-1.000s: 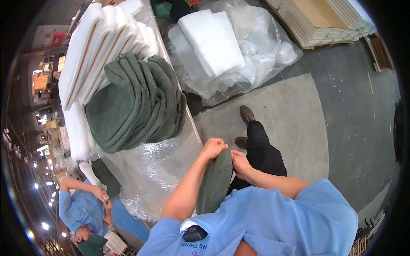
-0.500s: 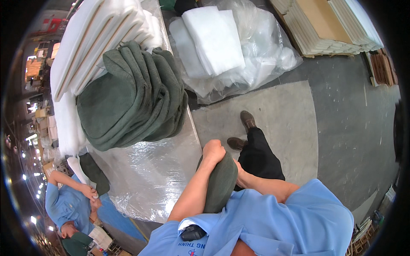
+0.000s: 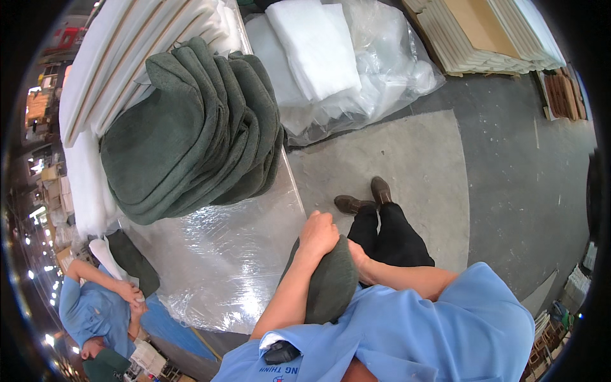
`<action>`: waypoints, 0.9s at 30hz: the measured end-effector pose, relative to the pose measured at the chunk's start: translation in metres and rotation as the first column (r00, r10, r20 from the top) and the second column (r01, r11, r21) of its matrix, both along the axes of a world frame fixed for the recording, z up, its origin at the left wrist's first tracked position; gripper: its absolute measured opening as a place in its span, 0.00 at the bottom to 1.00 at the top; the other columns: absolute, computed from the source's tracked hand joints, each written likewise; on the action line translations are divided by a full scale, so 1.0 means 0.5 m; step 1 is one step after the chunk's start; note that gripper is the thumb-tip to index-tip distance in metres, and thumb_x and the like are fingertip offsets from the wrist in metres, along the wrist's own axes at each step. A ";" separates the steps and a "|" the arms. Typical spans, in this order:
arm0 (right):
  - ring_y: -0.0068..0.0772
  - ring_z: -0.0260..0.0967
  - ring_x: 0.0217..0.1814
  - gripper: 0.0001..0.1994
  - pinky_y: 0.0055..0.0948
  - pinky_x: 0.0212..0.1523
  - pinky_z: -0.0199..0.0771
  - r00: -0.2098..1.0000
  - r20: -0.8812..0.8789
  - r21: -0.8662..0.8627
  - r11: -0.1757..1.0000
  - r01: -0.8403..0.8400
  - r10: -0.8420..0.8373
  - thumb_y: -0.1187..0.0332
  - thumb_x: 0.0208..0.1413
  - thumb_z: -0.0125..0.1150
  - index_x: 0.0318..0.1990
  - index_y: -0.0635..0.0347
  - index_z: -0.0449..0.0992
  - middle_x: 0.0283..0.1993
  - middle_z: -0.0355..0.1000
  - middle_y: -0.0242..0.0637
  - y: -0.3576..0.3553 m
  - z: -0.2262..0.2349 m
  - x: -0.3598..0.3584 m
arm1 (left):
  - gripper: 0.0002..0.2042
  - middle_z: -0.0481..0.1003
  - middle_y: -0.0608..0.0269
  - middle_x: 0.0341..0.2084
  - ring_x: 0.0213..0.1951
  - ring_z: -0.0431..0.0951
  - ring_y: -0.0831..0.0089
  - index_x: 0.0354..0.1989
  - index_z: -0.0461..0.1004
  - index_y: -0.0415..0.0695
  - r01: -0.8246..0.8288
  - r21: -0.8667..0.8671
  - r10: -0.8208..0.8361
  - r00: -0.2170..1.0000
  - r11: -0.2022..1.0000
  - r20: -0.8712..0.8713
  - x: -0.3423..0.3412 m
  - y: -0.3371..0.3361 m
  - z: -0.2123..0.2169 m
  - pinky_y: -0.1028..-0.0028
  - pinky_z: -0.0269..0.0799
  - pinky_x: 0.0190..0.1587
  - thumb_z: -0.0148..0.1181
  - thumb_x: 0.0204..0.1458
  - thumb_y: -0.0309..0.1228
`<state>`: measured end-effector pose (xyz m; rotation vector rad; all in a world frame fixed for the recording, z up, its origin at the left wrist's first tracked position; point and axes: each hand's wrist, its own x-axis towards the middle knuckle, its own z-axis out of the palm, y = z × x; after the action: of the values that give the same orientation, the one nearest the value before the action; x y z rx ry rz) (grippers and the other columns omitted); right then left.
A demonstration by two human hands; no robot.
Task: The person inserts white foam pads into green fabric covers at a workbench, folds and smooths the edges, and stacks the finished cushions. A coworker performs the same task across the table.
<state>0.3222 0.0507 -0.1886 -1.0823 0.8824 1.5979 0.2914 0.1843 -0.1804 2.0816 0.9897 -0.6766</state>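
Note:
A dark green fabric cushion cover (image 3: 332, 290) is held upright against the front of my body. My left hand (image 3: 319, 232) is closed in a fist over its top edge. At its right side, my right hand (image 3: 360, 260) presses against the cover, with most of the fingers hidden behind it. On the plastic-wrapped table (image 3: 219, 254) to the left lies a stack of several similar dark green covers (image 3: 156, 140). White padded pieces (image 3: 121, 83) are piled behind that stack.
A clear plastic bag (image 3: 388, 57) with folded white wadding (image 3: 315, 51) lies beyond the table. Stacked boards (image 3: 490, 38) stand at the far right. Across the table, a co-worker in blue (image 3: 98, 312) handles a white piece beside a dark green one (image 3: 133, 264).
My feet have shifted, and the view has moved slightly, so the stack appears further left and higher. Both hands keep hold of the cushion cover.

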 end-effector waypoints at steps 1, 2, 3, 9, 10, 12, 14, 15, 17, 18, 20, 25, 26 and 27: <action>0.42 0.78 0.46 0.17 0.44 0.51 0.81 0.998 -0.017 -0.049 0.997 -0.066 0.065 0.56 0.74 0.46 0.51 0.55 0.79 0.45 0.79 0.41 0.019 0.030 0.009 | 0.08 0.77 0.43 0.41 0.48 0.79 0.44 0.34 0.82 0.37 -0.021 0.016 0.021 1.000 1.000 0.011 -0.019 -0.005 -0.005 0.50 0.75 0.52 0.62 0.53 0.29; 0.41 0.78 0.45 0.17 0.44 0.50 0.81 0.996 -0.014 -0.060 0.994 -0.091 0.090 0.56 0.74 0.46 0.51 0.56 0.79 0.44 0.79 0.40 0.022 0.021 0.010 | 0.07 0.76 0.45 0.39 0.48 0.78 0.45 0.30 0.82 0.38 -0.046 0.033 0.046 0.999 0.998 0.025 -0.022 -0.002 -0.002 0.51 0.75 0.51 0.64 0.53 0.30; 0.41 0.78 0.45 0.17 0.44 0.50 0.81 0.994 -0.012 -0.073 0.991 -0.113 0.113 0.56 0.75 0.46 0.50 0.56 0.79 0.44 0.79 0.40 0.025 0.015 0.012 | 0.07 0.76 0.46 0.39 0.49 0.77 0.46 0.31 0.83 0.39 0.005 0.071 -0.010 0.998 0.997 0.058 -0.018 -0.003 -0.001 0.51 0.74 0.52 0.65 0.52 0.30; 0.40 0.79 0.42 0.17 0.43 0.46 0.82 0.999 -0.012 -0.007 0.999 0.040 -0.040 0.55 0.74 0.49 0.49 0.56 0.79 0.43 0.80 0.38 -0.008 -0.072 -0.025 | 0.08 0.78 0.49 0.41 0.56 0.75 0.50 0.35 0.87 0.41 0.371 0.126 -0.386 0.912 0.920 0.135 0.006 0.004 -0.011 0.52 0.65 0.66 0.68 0.51 0.31; 0.40 0.79 0.42 0.17 0.43 0.45 0.83 0.996 -0.009 -0.042 0.995 0.090 -0.091 0.54 0.73 0.50 0.50 0.56 0.79 0.43 0.80 0.38 -0.005 -0.078 -0.030 | 0.08 0.78 0.50 0.41 0.56 0.75 0.50 0.35 0.87 0.41 0.392 0.108 -0.404 0.905 0.914 0.137 0.009 0.006 -0.011 0.51 0.63 0.69 0.67 0.51 0.31; 0.38 0.79 0.42 0.17 0.41 0.45 0.82 0.986 0.005 -0.028 0.986 0.164 -0.164 0.55 0.73 0.52 0.49 0.57 0.80 0.42 0.80 0.37 0.009 -0.060 -0.027 | 0.09 0.78 0.49 0.44 0.58 0.73 0.49 0.36 0.87 0.41 0.414 0.093 -0.422 0.899 0.906 0.118 0.006 0.006 -0.017 0.49 0.58 0.73 0.67 0.51 0.31; 0.37 0.79 0.41 0.16 0.39 0.44 0.81 0.975 0.018 -0.028 0.975 0.221 -0.221 0.55 0.72 0.53 0.49 0.57 0.80 0.41 0.80 0.37 0.016 -0.049 -0.028 | 0.10 0.79 0.49 0.47 0.62 0.71 0.47 0.37 0.87 0.40 0.397 0.090 -0.404 0.911 0.914 0.083 0.003 0.003 -0.029 0.47 0.52 0.76 0.66 0.51 0.31; 0.37 0.79 0.41 0.16 0.39 0.44 0.81 0.973 0.024 -0.023 0.973 0.231 -0.231 0.55 0.72 0.53 0.49 0.57 0.80 0.41 0.80 0.37 0.020 -0.053 -0.033 | 0.11 0.79 0.48 0.48 0.65 0.69 0.46 0.38 0.87 0.39 0.369 0.135 -0.381 0.922 0.920 0.074 0.000 0.000 -0.032 0.47 0.51 0.76 0.66 0.51 0.31; 0.37 0.79 0.41 0.16 0.39 0.44 0.81 0.975 0.032 -0.009 0.975 0.222 -0.222 0.55 0.72 0.53 0.49 0.57 0.80 0.41 0.80 0.37 0.030 -0.077 -0.043 | 0.12 0.78 0.48 0.51 0.69 0.66 0.45 0.41 0.87 0.38 0.308 0.215 -0.327 0.943 0.927 0.059 -0.014 -0.009 -0.033 0.46 0.47 0.78 0.65 0.52 0.31; 0.37 0.79 0.41 0.16 0.39 0.44 0.81 0.977 0.036 -0.002 0.978 0.210 -0.210 0.55 0.72 0.53 0.49 0.57 0.80 0.41 0.80 0.37 0.032 -0.095 -0.051 | 0.13 0.78 0.47 0.53 0.70 0.64 0.45 0.41 0.87 0.37 0.303 0.202 -0.321 0.945 0.931 0.065 -0.017 -0.008 -0.029 0.48 0.46 0.78 0.65 0.52 0.32; 0.37 0.79 0.41 0.16 0.39 0.44 0.81 0.980 0.060 0.006 0.982 0.190 -0.190 0.55 0.72 0.53 0.49 0.57 0.80 0.41 0.80 0.37 0.038 -0.124 -0.061 | 0.15 0.77 0.45 0.55 0.73 0.61 0.46 0.42 0.87 0.35 0.288 0.180 -0.306 0.948 0.941 0.087 -0.017 0.004 -0.025 0.51 0.44 0.79 0.65 0.52 0.33; 0.36 0.79 0.41 0.16 0.39 0.44 0.80 0.985 0.124 -0.001 0.993 0.120 -0.119 0.55 0.72 0.54 0.49 0.58 0.80 0.41 0.80 0.37 0.028 -0.162 -0.080 | 0.19 0.77 0.47 0.56 0.75 0.58 0.46 0.43 0.87 0.36 0.453 0.121 -0.464 0.882 0.883 0.084 -0.025 0.034 -0.033 0.54 0.42 0.80 0.66 0.57 0.42; 0.36 0.79 0.41 0.16 0.39 0.44 0.80 0.984 0.135 -0.002 0.993 0.118 -0.117 0.55 0.72 0.54 0.49 0.58 0.80 0.41 0.80 0.37 0.030 -0.165 -0.082 | 0.20 0.77 0.47 0.57 0.76 0.57 0.46 0.43 0.87 0.37 0.510 0.123 -0.520 0.852 0.851 0.068 -0.026 0.042 -0.032 0.55 0.42 0.80 0.66 0.58 0.44; 0.36 0.79 0.41 0.16 0.39 0.44 0.80 0.983 0.146 -0.008 0.993 0.117 -0.114 0.55 0.72 0.54 0.49 0.58 0.80 0.41 0.80 0.36 0.030 -0.165 -0.084 | 0.20 0.76 0.47 0.57 0.76 0.57 0.46 0.44 0.87 0.38 0.551 0.112 -0.559 0.827 0.827 0.059 -0.026 0.047 -0.030 0.55 0.41 0.80 0.65 0.59 0.45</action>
<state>0.2803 0.0659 -0.2712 -1.1237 0.8460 1.3998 0.2782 0.2078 -0.1952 2.4811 0.3475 -0.8233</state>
